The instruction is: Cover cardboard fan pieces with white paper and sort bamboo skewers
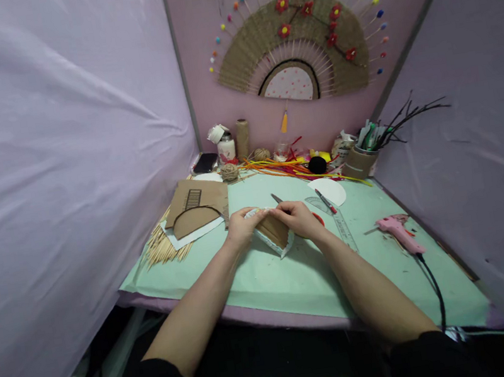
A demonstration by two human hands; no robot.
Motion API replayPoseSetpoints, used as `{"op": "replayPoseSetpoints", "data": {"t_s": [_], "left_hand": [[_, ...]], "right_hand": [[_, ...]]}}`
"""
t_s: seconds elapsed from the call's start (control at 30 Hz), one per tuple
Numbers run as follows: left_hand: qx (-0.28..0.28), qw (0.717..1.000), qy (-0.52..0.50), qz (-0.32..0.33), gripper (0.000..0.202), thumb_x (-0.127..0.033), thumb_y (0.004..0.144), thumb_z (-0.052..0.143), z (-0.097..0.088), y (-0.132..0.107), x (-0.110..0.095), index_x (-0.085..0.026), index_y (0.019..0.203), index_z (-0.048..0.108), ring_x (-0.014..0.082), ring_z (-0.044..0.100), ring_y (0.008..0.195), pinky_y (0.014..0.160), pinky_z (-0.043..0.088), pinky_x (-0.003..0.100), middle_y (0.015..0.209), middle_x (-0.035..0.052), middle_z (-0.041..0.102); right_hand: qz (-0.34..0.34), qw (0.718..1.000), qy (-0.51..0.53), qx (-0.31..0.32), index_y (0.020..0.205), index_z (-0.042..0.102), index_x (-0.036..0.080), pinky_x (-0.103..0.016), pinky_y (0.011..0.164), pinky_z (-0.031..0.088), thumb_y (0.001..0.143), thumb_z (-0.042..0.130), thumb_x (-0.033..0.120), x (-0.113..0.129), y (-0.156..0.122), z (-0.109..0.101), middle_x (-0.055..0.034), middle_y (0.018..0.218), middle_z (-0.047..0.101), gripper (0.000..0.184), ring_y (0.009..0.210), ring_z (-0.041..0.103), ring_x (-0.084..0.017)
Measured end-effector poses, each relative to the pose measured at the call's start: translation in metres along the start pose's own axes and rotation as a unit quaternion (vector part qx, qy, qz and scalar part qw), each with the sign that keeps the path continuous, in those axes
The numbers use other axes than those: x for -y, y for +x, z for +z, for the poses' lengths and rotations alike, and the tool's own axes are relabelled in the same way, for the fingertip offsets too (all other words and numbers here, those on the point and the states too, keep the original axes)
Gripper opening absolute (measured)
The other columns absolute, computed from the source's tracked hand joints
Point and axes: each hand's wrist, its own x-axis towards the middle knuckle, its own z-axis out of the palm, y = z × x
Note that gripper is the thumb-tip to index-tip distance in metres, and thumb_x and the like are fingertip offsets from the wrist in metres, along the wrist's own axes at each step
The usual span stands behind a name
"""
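Observation:
Between my two hands, just above the middle of the table, is a brown cardboard piece (274, 231) with a whitish covering folded over its edges. My left hand (242, 224) grips its upper left side, thumb along the top edge. The fingers of my right hand (298, 217) pinch the same edge from the right, close to the left thumb. Beyond my hands, grey scissors (276, 198) show a blade tip, and a red handle (318, 219) peeks out past my right wrist; the rest of them is hidden.
Cardboard sheets (200, 194) and wooden sticks (165, 243) lie left. At right are a ruler (343, 231), a red-capped pen (325, 201) and a pink glue gun (400, 234) with its cable. Coloured pipe cleaners (277, 168) line the back. A decorated fan (253, 48) hangs above.

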Motion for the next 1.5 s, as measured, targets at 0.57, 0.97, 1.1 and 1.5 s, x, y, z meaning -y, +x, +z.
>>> {"op": "replayPoseSetpoints", "data": {"t_s": [0.57,0.97,1.1,1.5], "left_hand": [[0.092,0.973,-0.165,-0.134,0.042,-0.049,0.060,0.082,-0.002,0.003,0.001,-0.013,0.074,0.066,0.0113,0.058,0.061,0.063,0.051,0.025,0.068,0.0023,0.065],[0.013,0.982,-0.152,-0.116,0.044,-0.043,0.047,0.087,-0.005,0.006,-0.001,-0.012,0.070,0.067,0.0101,0.054,0.056,0.056,0.042,0.023,0.062,0.0004,0.062],[-0.027,0.980,-0.173,-0.090,0.043,-0.042,0.046,0.087,-0.006,0.009,0.000,-0.014,0.070,0.066,0.0090,0.053,0.058,0.056,0.040,0.021,0.062,-0.0017,0.061],[0.087,0.979,-0.102,-0.154,0.044,-0.049,0.054,0.083,-0.009,0.007,-0.001,-0.012,0.074,0.069,0.0119,0.056,0.053,0.047,0.036,0.022,0.063,0.0030,0.065]], "right_hand": [[0.013,0.998,0.036,-0.043,0.061,0.058,0.016,-0.024,0.051,0.027,0.078,0.056,0.059,0.000,0.003,-0.009,0.0023,0.056,0.044,0.046,0.056,0.035,-0.011],[0.069,0.993,0.094,0.013,0.067,0.059,0.017,-0.027,0.052,0.033,0.086,0.032,0.070,-0.004,0.005,-0.013,-0.0013,0.057,0.049,0.062,0.056,0.041,-0.014],[0.045,0.997,0.055,-0.014,0.070,0.063,0.017,-0.026,0.054,0.032,0.082,0.046,0.064,-0.004,0.005,-0.011,-0.0005,0.059,0.052,0.051,0.057,0.041,-0.014],[0.024,0.999,-0.028,0.019,0.060,0.057,0.018,-0.025,0.056,0.029,0.079,0.051,0.057,-0.003,0.005,-0.025,0.0019,0.057,0.047,0.043,0.059,0.039,-0.013]]}}
